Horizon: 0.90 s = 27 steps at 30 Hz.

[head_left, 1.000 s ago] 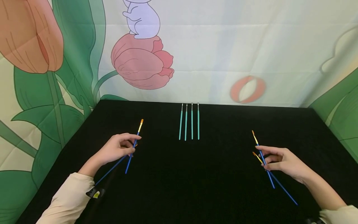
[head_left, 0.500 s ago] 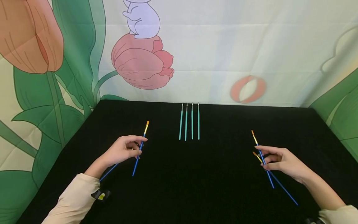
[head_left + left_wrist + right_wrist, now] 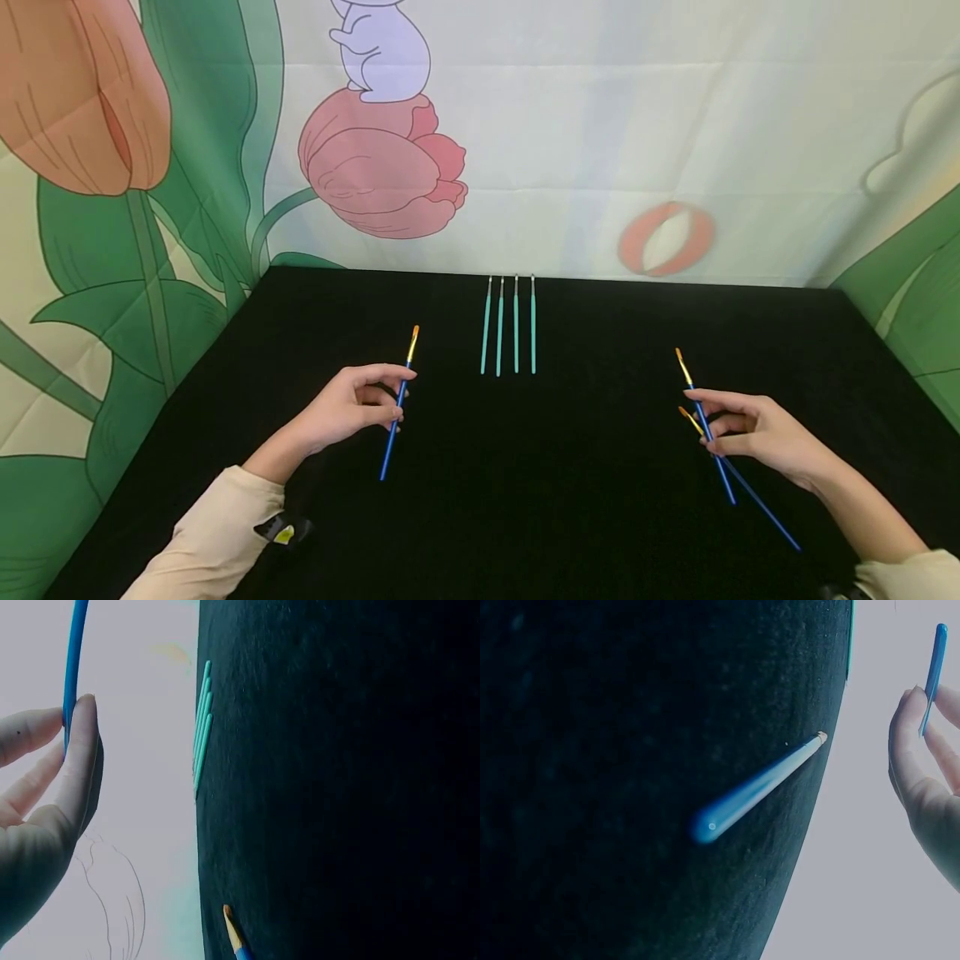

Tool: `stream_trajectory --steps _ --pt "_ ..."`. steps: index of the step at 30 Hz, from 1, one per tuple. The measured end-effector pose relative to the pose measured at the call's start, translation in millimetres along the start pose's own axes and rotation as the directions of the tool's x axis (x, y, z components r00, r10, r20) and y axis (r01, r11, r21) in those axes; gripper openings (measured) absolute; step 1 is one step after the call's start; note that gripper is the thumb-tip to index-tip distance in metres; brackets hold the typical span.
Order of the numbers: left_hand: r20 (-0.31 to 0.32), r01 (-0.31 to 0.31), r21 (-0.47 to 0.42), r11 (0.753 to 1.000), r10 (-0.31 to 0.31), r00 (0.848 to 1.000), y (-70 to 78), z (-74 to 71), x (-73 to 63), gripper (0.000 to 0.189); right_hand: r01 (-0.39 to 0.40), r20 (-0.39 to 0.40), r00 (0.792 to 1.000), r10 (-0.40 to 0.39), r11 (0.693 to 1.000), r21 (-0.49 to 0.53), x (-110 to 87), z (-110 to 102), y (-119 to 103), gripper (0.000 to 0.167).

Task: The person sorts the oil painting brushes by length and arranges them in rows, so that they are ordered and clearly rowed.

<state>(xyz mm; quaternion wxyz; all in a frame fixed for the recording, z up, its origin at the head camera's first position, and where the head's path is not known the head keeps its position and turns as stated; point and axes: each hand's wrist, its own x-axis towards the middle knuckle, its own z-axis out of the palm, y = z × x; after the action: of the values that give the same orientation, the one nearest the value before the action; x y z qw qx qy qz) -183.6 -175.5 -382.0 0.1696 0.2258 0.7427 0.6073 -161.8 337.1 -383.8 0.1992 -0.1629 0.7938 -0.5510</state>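
Between my left hand [image 3: 352, 412] and right hand [image 3: 761, 433], the black tabletop [image 3: 547, 475] leaves a wide path, blocked at the far edge by four teal brushes [image 3: 516, 333] and the curtain [image 3: 570, 167], while a blue brush [image 3: 762, 504] lies under my right hand.

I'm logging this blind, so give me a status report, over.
Left hand: pinching blue brush. Right hand: pinching second blue brush. Possibly in the way: loose blue brush lying beneath right hand. Four teal brushes lined up farther back.

From the table's [image 3: 525, 508] six o'clock, the head view looks forward and down. The nearer, sideways-turned wrist views share with it the left hand [image 3: 49, 825], there at nine o'clock, and right hand [image 3: 930, 791], at three.
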Motion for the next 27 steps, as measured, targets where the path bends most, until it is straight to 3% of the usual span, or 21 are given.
stream_trajectory --steps 12,21,27 --pt "0.032 -0.026 -0.091 0.995 0.029 0.999 2.8 11.1 3.1 0.041 0.024 -0.007 1.0 -0.024 1.0 -0.009 -0.6 -2 -1 0.054" --pt "0.068 -0.02 -0.093 0.995 0.026 0.997 1.3 21.3 6.5 0.044 0.05 0.003 0.999 -0.05 0.999 -0.003 -0.6 -6 -4 0.054" --pt "0.08 0.001 -0.117 0.993 0.008 0.997 1.0 27.1 9.4 0.053 0.022 -0.004 1.0 -0.022 1.0 -0.003 0.2 -5 -5 0.055"
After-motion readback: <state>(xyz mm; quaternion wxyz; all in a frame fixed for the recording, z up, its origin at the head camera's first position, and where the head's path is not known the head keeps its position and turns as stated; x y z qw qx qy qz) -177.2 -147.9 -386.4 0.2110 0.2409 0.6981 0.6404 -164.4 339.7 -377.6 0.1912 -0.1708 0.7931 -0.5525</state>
